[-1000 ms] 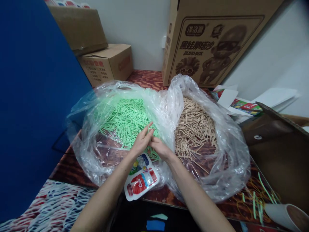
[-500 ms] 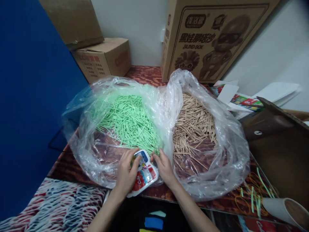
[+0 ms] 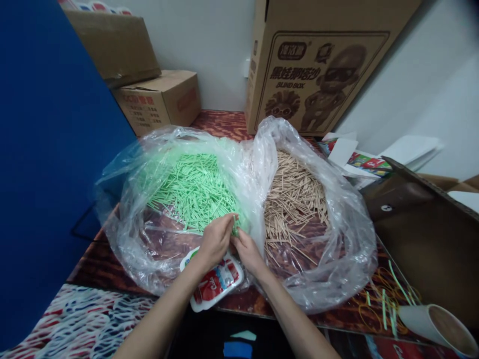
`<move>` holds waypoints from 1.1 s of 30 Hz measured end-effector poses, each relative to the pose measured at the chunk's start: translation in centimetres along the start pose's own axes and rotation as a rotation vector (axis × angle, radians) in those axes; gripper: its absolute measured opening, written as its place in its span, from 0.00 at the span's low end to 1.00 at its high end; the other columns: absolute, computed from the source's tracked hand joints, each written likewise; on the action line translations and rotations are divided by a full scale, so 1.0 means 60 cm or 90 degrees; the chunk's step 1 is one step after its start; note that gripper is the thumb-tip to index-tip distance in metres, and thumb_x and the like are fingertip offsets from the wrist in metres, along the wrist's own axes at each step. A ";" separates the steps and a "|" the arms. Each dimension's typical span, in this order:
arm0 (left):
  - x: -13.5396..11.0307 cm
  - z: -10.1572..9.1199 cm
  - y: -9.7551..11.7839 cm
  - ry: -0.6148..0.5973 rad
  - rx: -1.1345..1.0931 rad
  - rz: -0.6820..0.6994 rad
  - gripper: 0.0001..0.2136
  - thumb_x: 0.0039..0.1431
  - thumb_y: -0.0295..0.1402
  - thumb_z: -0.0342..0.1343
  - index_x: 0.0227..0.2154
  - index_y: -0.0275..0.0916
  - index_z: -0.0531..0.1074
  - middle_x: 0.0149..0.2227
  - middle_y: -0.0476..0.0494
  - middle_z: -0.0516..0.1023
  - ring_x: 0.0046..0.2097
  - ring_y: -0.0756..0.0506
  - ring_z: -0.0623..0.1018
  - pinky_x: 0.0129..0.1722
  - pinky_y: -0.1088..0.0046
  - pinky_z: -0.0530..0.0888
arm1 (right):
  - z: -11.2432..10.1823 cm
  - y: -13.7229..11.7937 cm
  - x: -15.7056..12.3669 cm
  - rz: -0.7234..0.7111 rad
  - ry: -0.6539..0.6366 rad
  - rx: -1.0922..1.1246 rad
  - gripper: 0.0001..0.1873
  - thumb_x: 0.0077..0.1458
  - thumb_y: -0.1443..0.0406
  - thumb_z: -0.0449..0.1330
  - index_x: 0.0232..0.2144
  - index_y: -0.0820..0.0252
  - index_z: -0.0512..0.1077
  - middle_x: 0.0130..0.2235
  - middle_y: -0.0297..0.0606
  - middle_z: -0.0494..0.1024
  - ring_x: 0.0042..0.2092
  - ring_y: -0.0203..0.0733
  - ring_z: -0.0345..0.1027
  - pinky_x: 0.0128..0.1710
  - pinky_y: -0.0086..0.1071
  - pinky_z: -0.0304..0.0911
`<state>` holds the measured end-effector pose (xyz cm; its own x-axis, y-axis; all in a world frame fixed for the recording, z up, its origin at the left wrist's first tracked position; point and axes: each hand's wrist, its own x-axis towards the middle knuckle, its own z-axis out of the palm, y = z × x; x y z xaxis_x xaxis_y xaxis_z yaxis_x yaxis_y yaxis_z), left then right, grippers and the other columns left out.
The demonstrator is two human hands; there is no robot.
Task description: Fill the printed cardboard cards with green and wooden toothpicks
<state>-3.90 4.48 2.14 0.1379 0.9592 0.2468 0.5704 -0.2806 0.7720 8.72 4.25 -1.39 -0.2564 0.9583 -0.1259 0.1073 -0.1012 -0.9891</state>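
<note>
Person's two bare hands are meeting at frame centre, fingers together. Right hand (image 3: 248, 253) is pinching a small bundle of thin green sticks (image 3: 235, 227), ends showing between both hands. Left hand (image 3: 216, 242) is curving in against the same bundle, fingers bent; can't tell whether it's gripping too, fingertips hidden.

Loose pile of thin green sticks (image 3: 194, 187) is lying just beyond the hands, left of centre. Pile of thin tan sticks (image 3: 295, 192) is sitting right of centre. Crumpled clear plastic (image 3: 357, 259) is ringing both piles on the dark red wood-grain tabletop (image 3: 220, 119).

White-edged pack with red "Cola" print (image 3: 219, 285) is lying lower centre, partly hidden by left hand and forearm; contact unclear. White paper cup (image 3: 415, 319) is lying tipped lower right, yellow rubber bands (image 3: 368, 316) and pale green strips (image 3: 384, 309) scattering beside it. Large brown "BLIND BOX" carton (image 3: 299, 107) is standing at top, right of centre.
</note>
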 end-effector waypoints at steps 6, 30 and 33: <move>0.027 -0.032 -0.001 0.143 -0.140 -0.070 0.12 0.66 0.36 0.44 0.45 0.40 0.70 0.42 0.43 0.80 0.44 0.45 0.79 0.45 0.67 0.72 | -0.011 -0.015 0.003 0.037 0.057 0.047 0.15 0.54 0.53 0.54 0.28 0.58 0.66 0.24 0.31 0.70 0.23 0.35 0.61 0.24 0.28 0.57; -0.119 -0.066 -0.026 0.051 0.263 -0.059 0.13 0.62 0.35 0.49 0.48 0.38 0.70 0.45 0.38 0.75 0.48 0.38 0.72 0.48 0.58 0.69 | -0.008 0.016 -0.060 -0.130 0.012 -0.034 0.09 0.59 0.65 0.53 0.32 0.59 0.72 0.34 0.36 0.76 0.39 0.41 0.70 0.43 0.32 0.62; -0.127 -0.070 -0.047 -0.018 0.348 -0.105 0.14 0.56 0.38 0.56 0.43 0.38 0.71 0.42 0.38 0.74 0.44 0.36 0.71 0.44 0.57 0.68 | -0.009 0.022 -0.062 -0.140 0.012 -0.035 0.09 0.60 0.65 0.53 0.32 0.58 0.72 0.34 0.37 0.76 0.40 0.41 0.70 0.44 0.32 0.62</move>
<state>-9.96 -2.16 0.56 0.0297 0.9914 0.1272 0.9214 -0.0765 0.3811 10.33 0.72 -2.18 -0.2620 0.9604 0.0948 0.1033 0.1256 -0.9867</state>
